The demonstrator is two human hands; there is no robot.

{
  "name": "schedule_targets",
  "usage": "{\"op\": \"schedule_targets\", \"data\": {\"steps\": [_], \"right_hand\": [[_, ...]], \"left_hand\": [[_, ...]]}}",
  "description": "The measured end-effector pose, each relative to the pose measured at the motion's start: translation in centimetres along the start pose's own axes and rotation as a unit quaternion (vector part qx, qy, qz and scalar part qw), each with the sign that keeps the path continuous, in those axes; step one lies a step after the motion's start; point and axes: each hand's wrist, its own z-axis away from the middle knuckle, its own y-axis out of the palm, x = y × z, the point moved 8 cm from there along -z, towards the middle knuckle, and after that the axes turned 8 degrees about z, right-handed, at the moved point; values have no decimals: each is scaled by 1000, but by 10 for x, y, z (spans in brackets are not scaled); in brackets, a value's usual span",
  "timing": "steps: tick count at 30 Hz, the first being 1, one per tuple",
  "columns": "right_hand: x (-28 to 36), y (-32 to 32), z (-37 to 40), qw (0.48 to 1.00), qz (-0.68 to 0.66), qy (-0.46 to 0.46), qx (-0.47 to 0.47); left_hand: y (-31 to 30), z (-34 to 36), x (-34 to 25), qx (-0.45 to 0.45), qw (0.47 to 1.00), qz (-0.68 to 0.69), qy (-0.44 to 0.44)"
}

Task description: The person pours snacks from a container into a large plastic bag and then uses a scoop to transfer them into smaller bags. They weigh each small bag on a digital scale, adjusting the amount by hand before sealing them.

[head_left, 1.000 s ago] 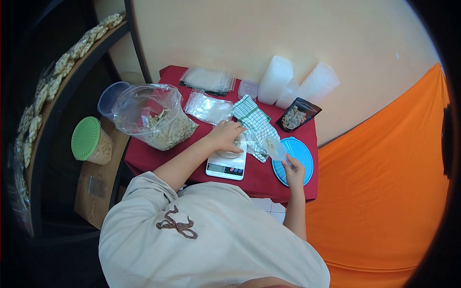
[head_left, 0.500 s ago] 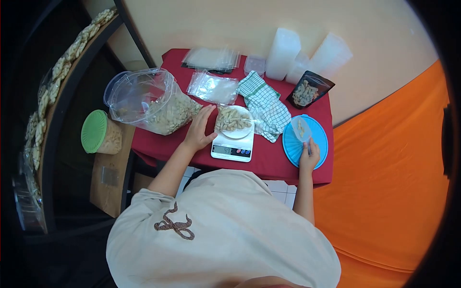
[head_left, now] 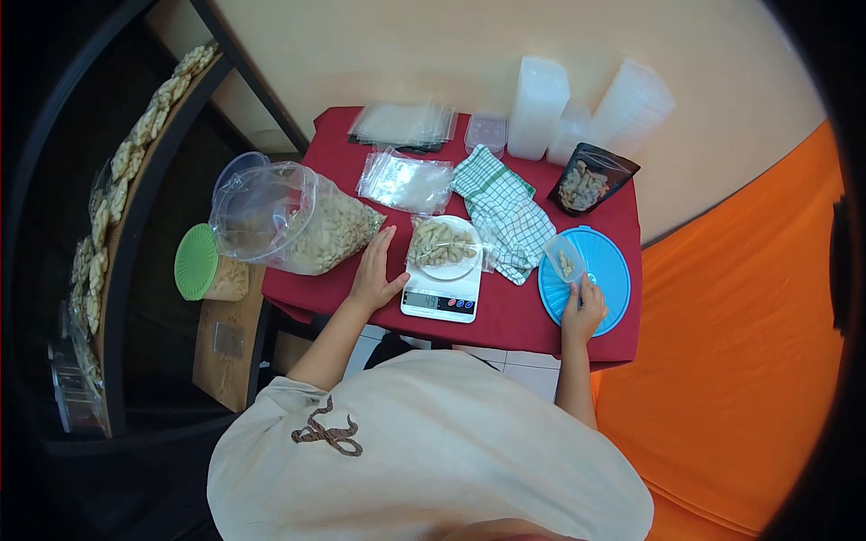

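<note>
A clear plastic scoop (head_left: 557,255) with a few pale pieces in it is gripped by my right hand (head_left: 585,309) above the round blue lid (head_left: 611,261). My left hand (head_left: 373,278) lies with fingers spread on the red cloth, just left of the white kitchen scale (head_left: 439,304). On the scale's plate sits a small clear bag (head_left: 444,245) of pale, knobbly snack pieces. Lit digits show on the scale's display, too small to read surely. Beyond my left fingertips leans a large clear bag (head_left: 329,230) full of similar pieces.
A green-checked towel (head_left: 505,212) lies behind the scale, near flat clear pouches (head_left: 406,180). At the back stand stacked plastic containers (head_left: 538,108) and a black-edged pouch (head_left: 586,185) of snacks. A green-lidded tub (head_left: 197,261) stands left, beside a shelf of bagged snacks (head_left: 126,162).
The camera view has shifted, so the table appears slightly lower and further right. Both hands keep nearly the same places; the scoop remains over the blue lid.
</note>
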Motion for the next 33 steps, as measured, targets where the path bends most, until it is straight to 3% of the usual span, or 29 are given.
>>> {"op": "schedule_targets", "data": {"steps": [9,12,14,15,17,19,20,22,23,25,26,28,33], "right_hand": [[2,-5,-1,1000,-28,-9,-3],[3,-5,-7,998,-50,-11,26],[10,1,-12,977,-187,-24,97],[14,-4,-16,978,-185,-24,92],[41,-14,-23,972,-171,-100,127],[59,-21,-31,972,-145,-122,140],[66,-21,-34,968,-152,-133,149],[80,-18,-39,960,-155,-148,179],[86,-18,-40,960,-150,-156,180],[99,-14,-42,950,-146,-191,201],[105,-13,-43,944,-148,-205,214],[118,-19,-46,941,-126,-219,224],[150,-42,-56,938,-66,-242,238]], "left_hand": [[2,1,3,11,1000,-5,-12],[-2,-1,1,-12,1000,0,3],[-4,-9,-8,-24,999,-4,30],[-7,-14,-17,-38,998,-8,51],[-9,-40,-38,-47,996,-7,75],[11,-71,-67,86,991,-41,91],[14,-83,-73,77,992,-38,89],[40,-97,-78,170,972,-137,85],[44,-101,-76,162,974,-134,83],[67,-101,-65,259,944,-192,71],[68,-104,-64,249,948,-187,71],[78,-100,-60,322,937,-132,23],[68,-98,-61,279,955,-90,46]]}}
